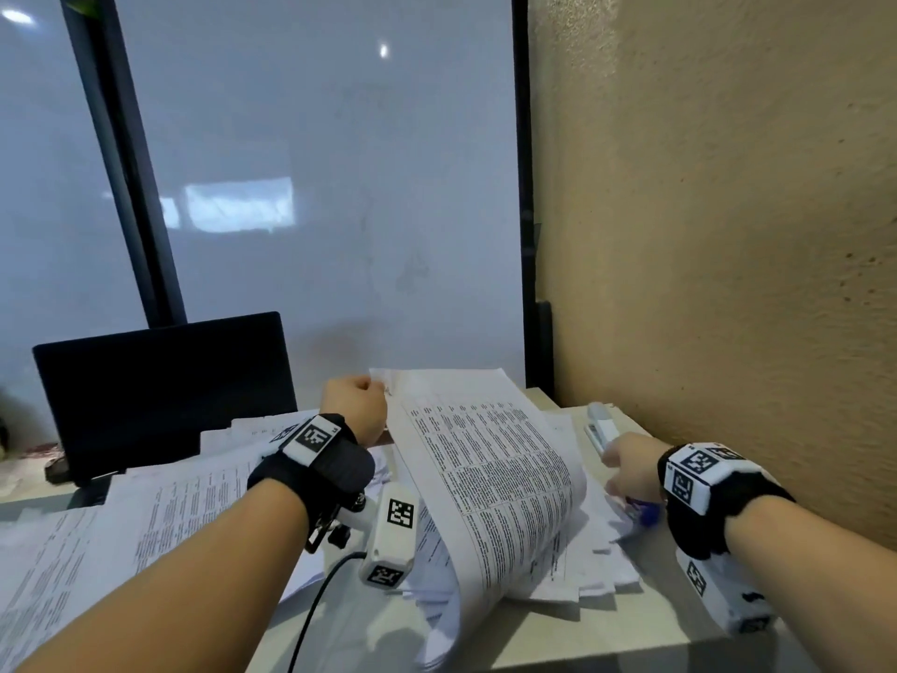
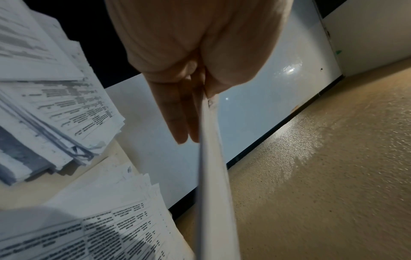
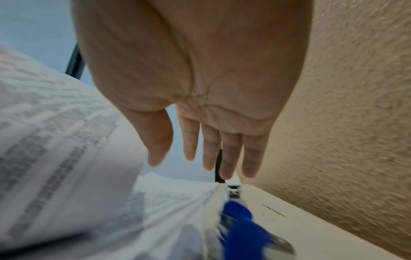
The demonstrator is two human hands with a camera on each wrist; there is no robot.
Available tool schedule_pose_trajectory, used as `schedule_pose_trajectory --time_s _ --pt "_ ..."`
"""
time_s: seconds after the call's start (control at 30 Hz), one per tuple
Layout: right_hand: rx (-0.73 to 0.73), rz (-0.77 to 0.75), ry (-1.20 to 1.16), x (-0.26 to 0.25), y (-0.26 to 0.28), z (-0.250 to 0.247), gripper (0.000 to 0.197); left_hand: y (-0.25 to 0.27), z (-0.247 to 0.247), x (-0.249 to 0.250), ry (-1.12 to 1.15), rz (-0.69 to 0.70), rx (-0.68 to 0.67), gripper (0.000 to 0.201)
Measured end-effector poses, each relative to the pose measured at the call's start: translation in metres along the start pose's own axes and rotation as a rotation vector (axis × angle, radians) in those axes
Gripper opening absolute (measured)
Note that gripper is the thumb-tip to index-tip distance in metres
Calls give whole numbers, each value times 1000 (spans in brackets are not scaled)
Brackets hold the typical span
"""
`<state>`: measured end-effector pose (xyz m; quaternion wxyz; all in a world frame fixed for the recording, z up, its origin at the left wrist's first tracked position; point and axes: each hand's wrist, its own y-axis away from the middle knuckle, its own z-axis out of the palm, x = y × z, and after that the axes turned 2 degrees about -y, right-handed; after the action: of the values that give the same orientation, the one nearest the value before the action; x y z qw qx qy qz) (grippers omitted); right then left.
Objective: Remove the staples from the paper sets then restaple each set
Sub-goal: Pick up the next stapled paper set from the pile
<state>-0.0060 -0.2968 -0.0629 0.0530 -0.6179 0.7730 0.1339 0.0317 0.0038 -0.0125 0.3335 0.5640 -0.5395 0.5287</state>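
My left hand point(image 1: 371, 388) pinches the top corner of a printed paper set point(image 1: 495, 478) and holds it lifted, so the sheets curl down onto the desk. In the left wrist view, thumb and fingers of the left hand point(image 2: 200, 112) clamp the set's edge point(image 2: 213, 176). My right hand point(image 1: 614, 466) is open with straight fingers and holds nothing; it hovers just short of a white-grey stapler point(image 1: 599, 425) near the wall. In the right wrist view the right hand point(image 3: 200, 158) spreads above the stapler point(image 3: 233, 188). A blue staple remover point(image 3: 240, 223) lies blurred below the palm.
More printed paper piles point(image 1: 160, 507) cover the beige desk point(image 1: 645, 619) on the left and under the lifted set. A black monitor point(image 1: 160, 386) stands at the back left. A textured wall point(image 1: 728, 235) borders the desk on the right, with a frosted glass panel point(image 1: 340, 187) behind.
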Motion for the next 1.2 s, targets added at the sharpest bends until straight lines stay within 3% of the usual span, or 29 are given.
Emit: schedule_pose_trajectory --time_s 0.1,0.2,0.23,0.33,0.37,0.43,0.5,0.57,0.63,0.7,0.77,0.83,0.93,1.07,1.2 --pt "116 -160 -181 -21 11 -11 50 8 -11 10 -10 87 -7 29" --pt "134 -361 -433 -53 33 -23 17 17 -26 25 38 175 -9 27" --pt "118 -401 -523 -63 40 -26 17 21 -32 30 84 192 -12 28" --pt "140 -389 -760 -86 51 -33 51 22 -55 39 178 213 11 30" --pt "197 -396 -787 -93 51 -34 51 22 -64 40 199 224 42 29" --pt "330 -425 -834 -105 50 -39 27 19 -81 44 234 227 97 28" --pt "404 -435 -928 -119 55 -49 15 22 -95 47 261 223 65 33" --pt "470 -437 -1008 -134 60 -59 9 27 -105 47 163 208 16 64" --pt "548 -441 -1054 -147 63 -68 17 29 -113 39 -30 263 20 56" --pt "596 -482 -1088 -159 72 -73 10 30 -117 32 -101 296 76 39" --pt "560 -551 -1128 -168 82 -72 4 30 -118 29 -26 309 182 32" --pt "428 -590 -1112 -172 84 -62 18 25 -120 24 55 294 298 41" --pt "250 -552 -842 -172 78 -42 16 16 -124 13 80 226 377 36" --pt "136 -559 -629 -182 69 -25 23 13 -135 -1 -140 110 233 20" --pt "79 -581 -486 -220 59 -15 23 17 -174 -18 -326 -4 203 23"
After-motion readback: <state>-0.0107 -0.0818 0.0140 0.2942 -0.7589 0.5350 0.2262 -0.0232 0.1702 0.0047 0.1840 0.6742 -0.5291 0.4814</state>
